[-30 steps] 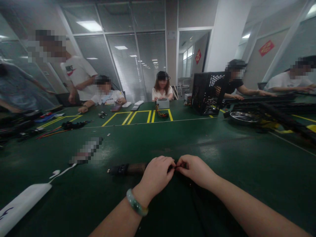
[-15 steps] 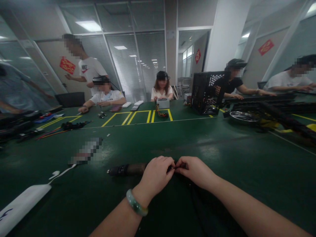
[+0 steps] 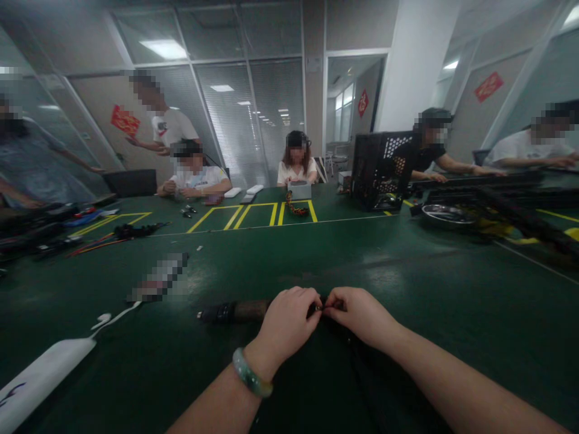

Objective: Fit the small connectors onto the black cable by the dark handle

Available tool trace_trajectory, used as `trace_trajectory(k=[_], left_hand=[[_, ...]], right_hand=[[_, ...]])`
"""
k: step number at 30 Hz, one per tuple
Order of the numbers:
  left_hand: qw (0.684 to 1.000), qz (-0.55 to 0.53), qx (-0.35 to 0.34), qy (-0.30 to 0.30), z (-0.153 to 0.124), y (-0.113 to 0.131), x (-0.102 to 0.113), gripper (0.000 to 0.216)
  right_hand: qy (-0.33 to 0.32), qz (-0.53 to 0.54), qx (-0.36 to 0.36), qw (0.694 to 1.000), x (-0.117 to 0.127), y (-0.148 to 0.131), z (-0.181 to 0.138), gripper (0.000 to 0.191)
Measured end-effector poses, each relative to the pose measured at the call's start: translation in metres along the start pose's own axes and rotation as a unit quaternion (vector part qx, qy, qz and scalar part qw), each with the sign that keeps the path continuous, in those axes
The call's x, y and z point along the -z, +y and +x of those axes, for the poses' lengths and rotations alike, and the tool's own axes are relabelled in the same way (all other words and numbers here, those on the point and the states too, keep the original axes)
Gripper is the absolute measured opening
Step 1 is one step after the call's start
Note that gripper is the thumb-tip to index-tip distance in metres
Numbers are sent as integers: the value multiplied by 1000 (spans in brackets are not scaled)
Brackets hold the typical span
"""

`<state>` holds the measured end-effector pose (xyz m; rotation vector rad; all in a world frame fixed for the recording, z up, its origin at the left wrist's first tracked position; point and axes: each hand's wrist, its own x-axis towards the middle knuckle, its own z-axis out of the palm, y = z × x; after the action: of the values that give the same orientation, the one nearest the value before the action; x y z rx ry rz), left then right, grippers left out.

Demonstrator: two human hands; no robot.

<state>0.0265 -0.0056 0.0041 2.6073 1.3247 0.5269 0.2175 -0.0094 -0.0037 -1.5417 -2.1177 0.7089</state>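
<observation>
My left hand (image 3: pixel 289 322), with a green bangle on its wrist, is closed around the near end of a dark, rod-like tool (image 3: pixel 235 311) that lies on the green table (image 3: pixel 407 289) and sticks out to the left. My right hand (image 3: pixel 357 313) is curled shut right beside it, fingertips pinching something small and dark where the two hands meet. What is pinched is too small to name. Dark cables or cloth (image 3: pixel 362 374) lie under my right forearm.
A white pouch with a cord (image 3: pixel 40 377) lies at the near left. Cables and tools (image 3: pixel 131 229) are spread at the far left, and a black perforated case (image 3: pixel 382 169) and metal bowl (image 3: pixel 446 214) at the right. Several people sit or stand around the table.
My hands have stayed almost still. The standing person in the white shirt at the back left has moved farther away and to the right.
</observation>
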Motion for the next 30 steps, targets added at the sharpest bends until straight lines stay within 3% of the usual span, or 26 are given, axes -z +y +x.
trace_trajectory(k=[22,30], left_hand=[[1000,-25,1,14,-2,-4,-2,17],[999,-39,-29,20,-2,-8,-4,7]], right_hand=[[-15,10,3,1000,0,2,1,9],[-19,3,2,1000,1,2,2,8]])
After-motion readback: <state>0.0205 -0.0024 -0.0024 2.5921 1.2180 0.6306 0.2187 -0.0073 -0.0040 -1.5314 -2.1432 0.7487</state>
